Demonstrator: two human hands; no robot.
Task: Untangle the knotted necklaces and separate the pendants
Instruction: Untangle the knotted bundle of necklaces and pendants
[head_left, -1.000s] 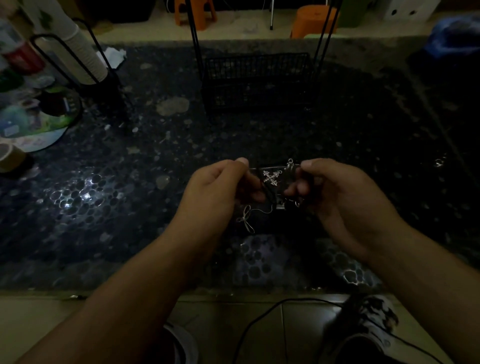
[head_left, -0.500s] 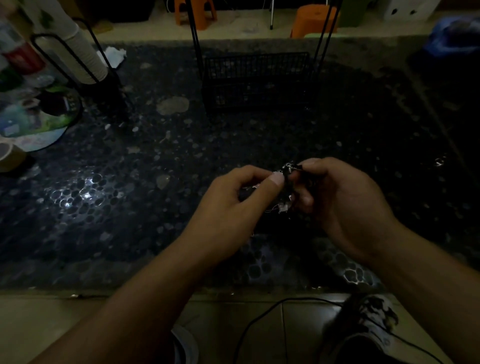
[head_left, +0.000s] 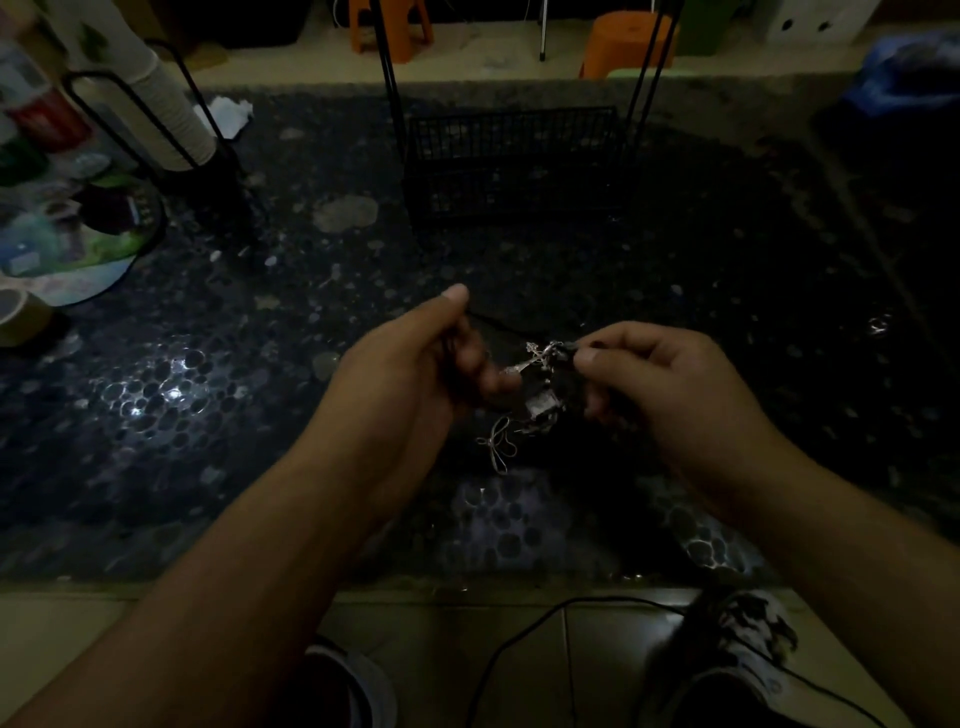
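Holding: both hands are raised above a dark pebble-patterned tabletop (head_left: 156, 395), with the tangle of necklaces (head_left: 540, 384) strung between them at the centre of the view.
Left hand: the left hand (head_left: 410, 374) has its fingers curled, thumb tip up at 12 o'clock, pinching a dark cord (head_left: 498, 325) that runs toward 3 o'clock into the tangle.
Right hand: the right hand (head_left: 670, 389) pinches the knot from the 3 o'clock side, thumb and forefinger closed narrowly on it.
Pendants: a silver cross-shaped pendant (head_left: 535, 356) shows at the top of the tangle, a small pale square piece (head_left: 540, 402) hangs below it, and a thin silver loop like a bow (head_left: 498, 444) dangles lowest, at 6 o'clock. Whether any strand is free of the knot cannot be told.
Surface: the tabletop is glossy, with bright glints at 9 o'clock and fainter ones at 6 o'clock near its front edge.
On the table: a black wire basket (head_left: 511, 161) stands at 12 o'clock; a stack of paper cups in a black wire holder (head_left: 161, 114) leans at 10 o'clock; a round printed tray (head_left: 67, 249) and a tape roll (head_left: 15, 317) sit at 9 o'clock.
Room: the light is dim. Orange plastic stools (head_left: 623, 41) stand on the pale floor beyond the table at 12 to 1 o'clock. A tiled floor and a black cable (head_left: 519, 639) show at 6 o'clock.
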